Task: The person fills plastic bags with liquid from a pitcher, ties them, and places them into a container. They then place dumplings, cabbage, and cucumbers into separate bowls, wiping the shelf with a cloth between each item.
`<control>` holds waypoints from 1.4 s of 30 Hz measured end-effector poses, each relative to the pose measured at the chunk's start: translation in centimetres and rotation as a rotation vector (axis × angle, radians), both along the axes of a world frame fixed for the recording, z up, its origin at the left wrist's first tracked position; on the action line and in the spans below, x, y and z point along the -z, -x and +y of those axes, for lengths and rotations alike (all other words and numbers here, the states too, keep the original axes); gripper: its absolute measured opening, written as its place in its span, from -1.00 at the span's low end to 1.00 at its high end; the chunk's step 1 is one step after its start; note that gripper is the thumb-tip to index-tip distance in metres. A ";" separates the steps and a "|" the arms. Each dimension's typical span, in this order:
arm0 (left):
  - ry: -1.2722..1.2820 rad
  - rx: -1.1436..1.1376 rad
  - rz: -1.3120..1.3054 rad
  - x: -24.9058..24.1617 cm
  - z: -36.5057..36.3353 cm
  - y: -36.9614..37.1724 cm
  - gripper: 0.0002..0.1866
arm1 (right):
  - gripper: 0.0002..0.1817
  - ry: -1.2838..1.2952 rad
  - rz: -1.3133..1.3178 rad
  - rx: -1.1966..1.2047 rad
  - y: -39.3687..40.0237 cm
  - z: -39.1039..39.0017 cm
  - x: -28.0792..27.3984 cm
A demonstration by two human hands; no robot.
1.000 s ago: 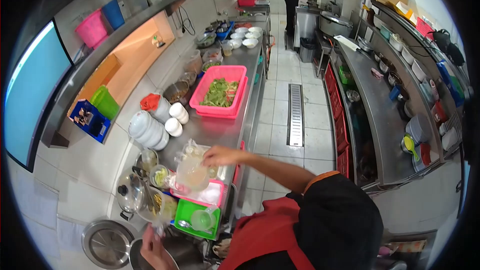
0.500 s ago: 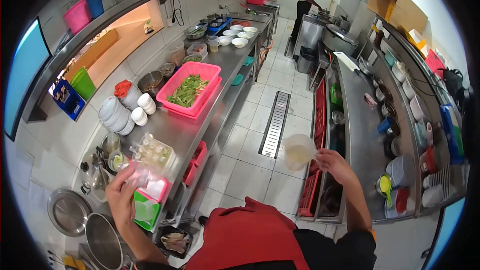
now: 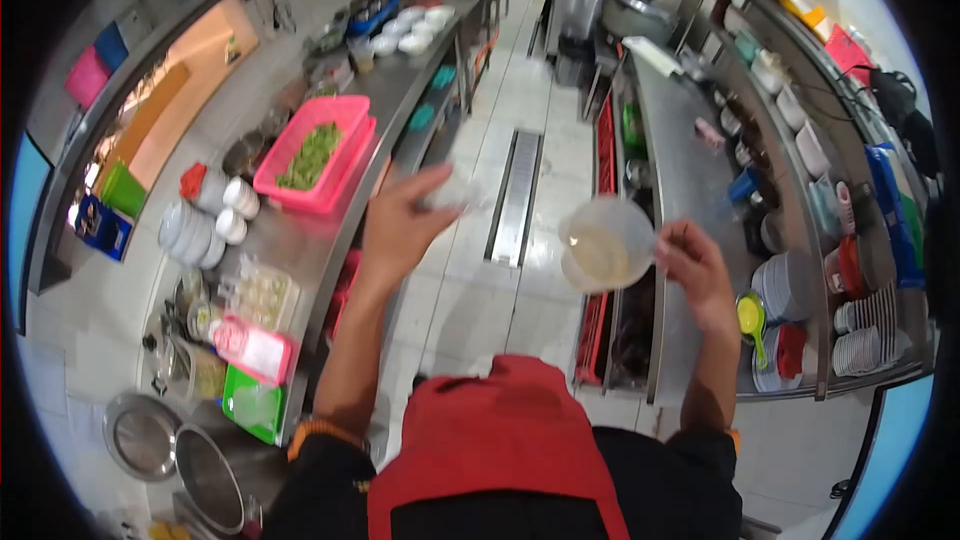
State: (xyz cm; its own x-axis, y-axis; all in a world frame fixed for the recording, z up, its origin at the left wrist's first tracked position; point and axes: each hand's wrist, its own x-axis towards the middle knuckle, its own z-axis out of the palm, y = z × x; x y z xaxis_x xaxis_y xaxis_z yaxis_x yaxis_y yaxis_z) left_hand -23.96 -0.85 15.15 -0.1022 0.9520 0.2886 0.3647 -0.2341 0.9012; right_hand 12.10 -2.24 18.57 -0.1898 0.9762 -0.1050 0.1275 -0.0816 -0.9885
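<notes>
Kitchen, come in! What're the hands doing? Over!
Right hand gripping translucent jug, pale liquid inside. Left hand at something clear, too blurred to name. Steel counters either side.

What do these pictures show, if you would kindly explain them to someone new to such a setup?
There is no machine here. One camera, worn on the person's head, looks forward and down at two bare hands in a kitchen. The right hand holds a translucent jug with pale liquid. At the left hand is something clear, too blurred to name or to tell whether it is gripped. On the metal counter along the left stand a pink basket with green leaves, stacked white bowls and a green tray. The wearer's red apron shows below.
</notes>
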 end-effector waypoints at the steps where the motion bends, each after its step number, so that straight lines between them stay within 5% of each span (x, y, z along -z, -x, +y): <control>1: -0.060 0.022 0.056 -0.2 0.7 -1.0 -0.51 | -0.86 -0.052 0.004 -0.001 0.8 0.2 -0.7; 8: -0.009 0.139 0.199 -2.4 1.6 -2.3 -0.49 | -0.83 -0.337 -0.115 -0.046 6.8 3.1 -3.1; 19: 0.348 0.269 -0.019 -0.6 5.1 0.4 -0.42 | -0.79 -0.547 -0.517 -0.133 11.4 10.3 -2.5; 29: 0.293 0.315 -0.097 1.4 8.8 -0.2 -0.44 | -0.76 -0.769 -0.788 -0.204 12.5 14.0 -3.9; 30: 0.363 0.353 -0.292 1.5 9.2 -0.6 -0.48 | -0.76 -0.778 -0.790 -0.180 12.3 14.2 -4.0; 42: 0.440 0.292 -0.317 0.6 11.0 -1.3 -0.48 | -0.78 -0.724 -0.934 -0.181 13.2 15.4 -6.0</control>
State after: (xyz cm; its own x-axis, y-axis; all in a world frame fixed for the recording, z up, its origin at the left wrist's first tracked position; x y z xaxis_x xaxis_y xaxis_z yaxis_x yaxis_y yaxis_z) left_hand -22.64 10.13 14.55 0.1642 0.9765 -0.1393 0.0405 0.1344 0.9901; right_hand -1.10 13.16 24.55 -0.4738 0.8323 0.2876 0.7734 0.5495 -0.3161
